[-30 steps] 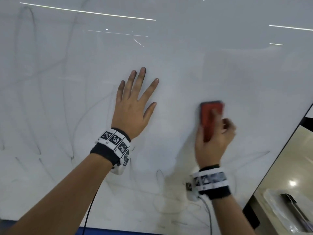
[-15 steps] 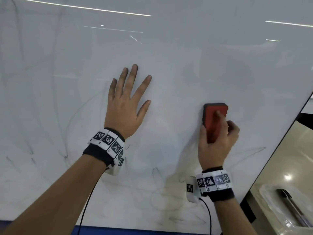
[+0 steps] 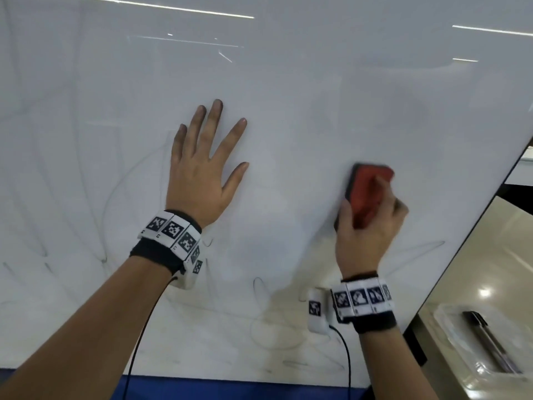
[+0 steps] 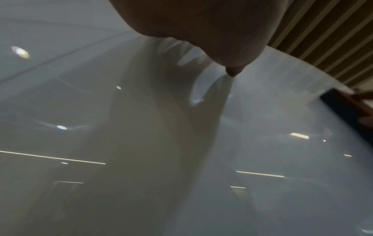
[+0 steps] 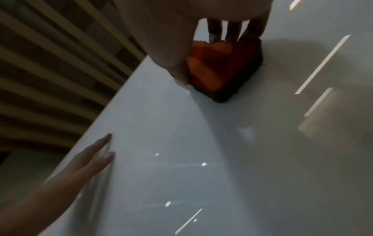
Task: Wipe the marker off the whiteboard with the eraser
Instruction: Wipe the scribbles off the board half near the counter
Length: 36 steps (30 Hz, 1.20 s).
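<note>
A glossy whiteboard (image 3: 288, 96) fills the head view. Faint grey marker lines (image 3: 274, 327) curl across its lower middle and left side. My right hand (image 3: 366, 226) grips a red eraser (image 3: 366, 192) with a black pad and presses it flat on the board at the right. In the right wrist view the eraser (image 5: 218, 67) sits under my curled fingers (image 5: 232, 30). My left hand (image 3: 202, 168) lies flat on the board left of the eraser, fingers spread and straight. The left wrist view shows the whiteboard (image 4: 262, 159) and the eraser (image 4: 347, 103) at the right edge.
The board's dark right edge (image 3: 461, 249) slants down to the lower right. Beyond it stands a clear tray (image 3: 450, 327) holding a dark marker (image 3: 490, 342). A blue strip (image 3: 230, 388) runs under the board's bottom edge. Slatted wall panels (image 5: 50, 63) show behind the board.
My right hand has slid the eraser a little to the right and tilted it. The left hand stays flat on the board; the camera view has shifted slightly.
</note>
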Available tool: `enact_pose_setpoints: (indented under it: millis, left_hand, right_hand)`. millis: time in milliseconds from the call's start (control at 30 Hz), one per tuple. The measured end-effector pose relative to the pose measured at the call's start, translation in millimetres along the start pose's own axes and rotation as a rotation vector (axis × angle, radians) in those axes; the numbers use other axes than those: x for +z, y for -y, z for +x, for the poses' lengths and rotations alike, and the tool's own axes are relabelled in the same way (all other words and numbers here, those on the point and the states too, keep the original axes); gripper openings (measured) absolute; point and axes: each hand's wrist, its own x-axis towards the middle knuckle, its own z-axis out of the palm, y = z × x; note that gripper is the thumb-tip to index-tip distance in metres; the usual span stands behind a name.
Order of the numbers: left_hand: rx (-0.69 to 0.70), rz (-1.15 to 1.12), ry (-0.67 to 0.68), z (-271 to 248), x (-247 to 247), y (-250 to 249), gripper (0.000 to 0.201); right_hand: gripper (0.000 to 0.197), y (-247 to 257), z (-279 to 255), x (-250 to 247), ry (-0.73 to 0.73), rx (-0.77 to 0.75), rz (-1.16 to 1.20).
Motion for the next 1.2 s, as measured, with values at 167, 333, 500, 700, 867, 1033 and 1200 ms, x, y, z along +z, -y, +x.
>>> enact_pose_setpoints:
  millis: [167,333,500,700,867,1033,1200]
  left_hand:
    - [-0.155,-0.075,-0.125,1,11,-25,0.054]
    - [-0.323,-0.149,-0.149,8,11,-61,0.06]
    - [-0.035,-0.079,-0.044,10,16,-104,0.066]
    - [0.009,-0.114,0.029,3,40,-131,0.071]
    - [0.014,-0.097,0.024,0,43,-129,0.07]
    - [0.018,-0.086,0.042,-2,44,-127,0.07]
    - [0.016,-0.075,0.042,-3,45,-127,0.07]
  right_hand:
    - [0.046,0,-8,0,0.218,-0.443,-0.322]
    - [0.067,-98,-16,-75,-0.127,0.358,-0.13]
    - [0.07,-81,9,-65,-0.202,0.454,-0.081]
    - [0.059,-66,30,-57,0.011,0.012,-0.196]
    - [0.071,-117,-18,-85,-0.156,0.485,-0.125]
    - [0.068,-73,32,-69,-0.093,0.201,-0.147]
    - [0.052,-46,33,-49,0.143,-0.178,-0.295]
